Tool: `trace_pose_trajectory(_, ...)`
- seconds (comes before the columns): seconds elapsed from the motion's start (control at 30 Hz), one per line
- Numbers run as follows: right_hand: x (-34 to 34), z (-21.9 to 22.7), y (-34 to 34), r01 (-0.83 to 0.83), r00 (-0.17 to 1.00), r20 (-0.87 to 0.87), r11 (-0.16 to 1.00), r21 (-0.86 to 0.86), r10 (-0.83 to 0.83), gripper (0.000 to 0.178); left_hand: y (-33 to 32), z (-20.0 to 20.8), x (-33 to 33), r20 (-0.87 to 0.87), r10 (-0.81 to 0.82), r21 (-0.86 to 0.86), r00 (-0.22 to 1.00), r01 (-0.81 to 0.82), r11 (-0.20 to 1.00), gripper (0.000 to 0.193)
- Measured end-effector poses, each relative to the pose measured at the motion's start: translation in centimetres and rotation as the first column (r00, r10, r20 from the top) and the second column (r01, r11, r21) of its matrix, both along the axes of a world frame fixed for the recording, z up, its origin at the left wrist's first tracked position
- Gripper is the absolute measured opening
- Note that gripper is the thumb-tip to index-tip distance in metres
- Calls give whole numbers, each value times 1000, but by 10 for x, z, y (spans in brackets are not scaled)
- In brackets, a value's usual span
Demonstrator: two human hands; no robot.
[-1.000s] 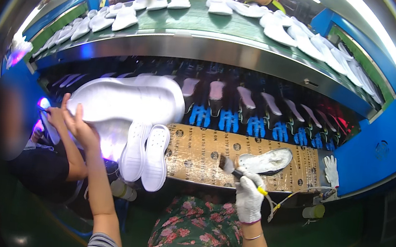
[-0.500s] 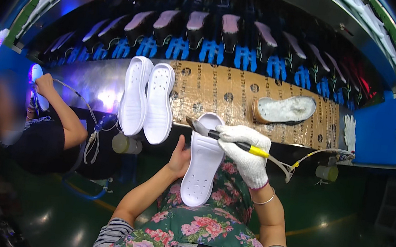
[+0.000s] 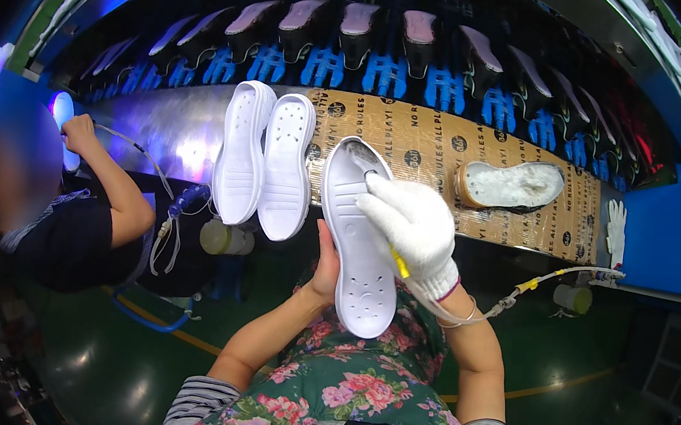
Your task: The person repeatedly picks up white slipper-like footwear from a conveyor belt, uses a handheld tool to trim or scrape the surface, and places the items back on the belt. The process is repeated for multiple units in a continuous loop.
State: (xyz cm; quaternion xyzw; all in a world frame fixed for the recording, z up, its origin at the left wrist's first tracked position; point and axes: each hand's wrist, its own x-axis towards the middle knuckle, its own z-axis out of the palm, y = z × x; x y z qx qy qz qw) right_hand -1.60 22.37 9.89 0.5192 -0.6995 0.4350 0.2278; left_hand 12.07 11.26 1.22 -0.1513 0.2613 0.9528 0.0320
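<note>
Here, left grip holds one sole; two soles lie nearby.

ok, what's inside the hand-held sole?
The sole shows a brush tip at its far end, cross grooves, and small holes at the near end. The gloved right hand covers part of its right side and most of the brush handle.

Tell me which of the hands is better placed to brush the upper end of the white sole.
The right hand, most likely: it grips the brush, its tip at that end of the white sole. The left hand appears to support the sole's left edge.
</note>
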Motion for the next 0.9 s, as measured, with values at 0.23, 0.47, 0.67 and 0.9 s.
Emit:
trace_pose_trajectory(0.23,17,1,8,-365,856,378,930,-38,352,33,-19,-15,2,-87,-9,36,996,12,999,103)
trace_pose_trajectory(0.47,19,-11,-1,-269,954,149,962,52,259,38,-36,-6,-5,13,-16,-234,1000,18,972,104)
trace_pose_trajectory(0.67,2,-2,8,-201,927,300,974,-104,224,33,-48,-15,-21,-342,89,361,936,43,932,111)
trace_pose_trajectory(0.9,26,-3,9,-460,791,393,880,-123,468,29,-54,-6,-38,-294,101,185,950,-47,982,120)
